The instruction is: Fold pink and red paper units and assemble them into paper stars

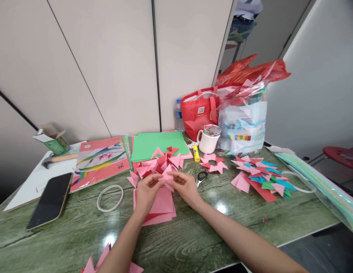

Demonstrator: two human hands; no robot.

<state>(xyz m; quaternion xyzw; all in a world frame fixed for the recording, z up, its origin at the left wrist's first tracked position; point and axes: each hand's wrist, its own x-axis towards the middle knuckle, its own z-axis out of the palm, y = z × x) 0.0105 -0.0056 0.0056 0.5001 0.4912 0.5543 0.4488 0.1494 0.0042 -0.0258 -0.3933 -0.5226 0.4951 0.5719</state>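
My left hand [146, 191] and my right hand [185, 186] meet over the middle of the green table [193, 235]. Both pinch a small folded pink paper piece [167, 177] between fingers and thumbs. Under the hands lies a stack of pink and red paper sheets [162, 210]. Just beyond is a heap of folded pink and red paper pieces [161, 161]. Scissors [201, 177] lie right of my right hand.
A phone [51, 199], a white ring [109, 197], a paper pack [101, 161] and a hammer [58, 159] lie at left. Green sheets [159, 144], a glue stick [196, 152], a mug [209, 139], a red bag [200, 112], a bottle [178, 115] and a plastic bag [241, 125] stand behind. A paper star [213, 163] and mixed coloured pieces [262, 178] lie at right.
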